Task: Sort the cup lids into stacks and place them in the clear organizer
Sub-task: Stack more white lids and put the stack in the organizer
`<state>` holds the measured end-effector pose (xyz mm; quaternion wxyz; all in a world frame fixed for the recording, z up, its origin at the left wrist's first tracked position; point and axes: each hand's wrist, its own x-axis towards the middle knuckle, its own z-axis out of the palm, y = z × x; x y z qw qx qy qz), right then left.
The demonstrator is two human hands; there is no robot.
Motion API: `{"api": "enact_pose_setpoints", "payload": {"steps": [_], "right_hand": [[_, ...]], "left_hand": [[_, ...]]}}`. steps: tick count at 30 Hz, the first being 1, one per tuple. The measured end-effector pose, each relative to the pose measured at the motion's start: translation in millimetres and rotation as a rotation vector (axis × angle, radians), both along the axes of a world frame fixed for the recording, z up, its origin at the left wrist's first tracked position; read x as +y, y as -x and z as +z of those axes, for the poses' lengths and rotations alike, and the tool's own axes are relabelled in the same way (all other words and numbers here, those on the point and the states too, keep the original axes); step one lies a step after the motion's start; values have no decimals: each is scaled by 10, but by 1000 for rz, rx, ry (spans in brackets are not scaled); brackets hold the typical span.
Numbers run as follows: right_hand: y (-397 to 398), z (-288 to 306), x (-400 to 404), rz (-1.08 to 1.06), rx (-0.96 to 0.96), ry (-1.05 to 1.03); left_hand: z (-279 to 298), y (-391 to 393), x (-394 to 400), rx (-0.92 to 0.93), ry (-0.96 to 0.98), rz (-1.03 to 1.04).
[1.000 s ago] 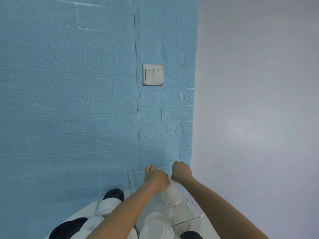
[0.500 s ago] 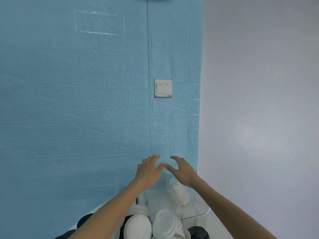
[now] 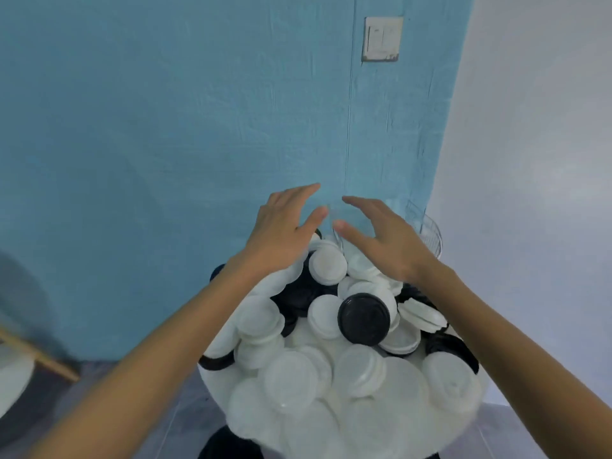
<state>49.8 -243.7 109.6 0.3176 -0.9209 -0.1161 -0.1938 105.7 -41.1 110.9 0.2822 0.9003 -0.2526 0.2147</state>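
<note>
A heap of several white cup lids point(image 3: 361, 369) and black cup lids point(image 3: 363, 319) covers a small round white table. The clear organizer point(image 3: 429, 231) stands at the table's far side against the blue wall; only its right rim shows, the rest is behind my hands. My left hand point(image 3: 281, 231) hovers over the far lids, fingers spread, holding nothing. My right hand point(image 3: 381, 238) hovers beside it, fingers apart and empty, just in front of the organizer.
The blue brick-textured wall point(image 3: 198, 144) rises right behind the table, with a light switch point(image 3: 382, 38) up high. A pale grey wall point(image 3: 536, 160) closes the right side. A wooden bar point(image 3: 36, 356) and a white object sit at the lower left.
Both hands, fists on the organizer's rim a second ago, have opened and lifted off. The view has tilted down, so the lid heap now fills the lower frame.
</note>
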Motion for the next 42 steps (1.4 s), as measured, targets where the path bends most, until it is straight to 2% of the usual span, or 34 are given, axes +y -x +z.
{"api": "enact_pose_setpoints", "payload": {"steps": [7,12,17,23,31,36,42], "right_hand": [[616,-554,218,48,17,-51],[725,-943,418,64,46,-55],[828,-1079,502,67,45,-56],[953,-1244,507,71,27,8],[1134,-1533,462,39,37,206],[1252,-1622,359,-63,-16,214],[1333,-1694,306,-112,-62,140]], "left_hand": [[-662,755,625,69,132,62],[-1047,890,680,113,151,73],[-1155,1025,650,166,181,41],[-1340,1232,654,258,85,-42],[-1489,1453,645,255,-231,3],[-1527,1510,600,256,-239,9],[-1531,1541,577,275,-147,2]]}}
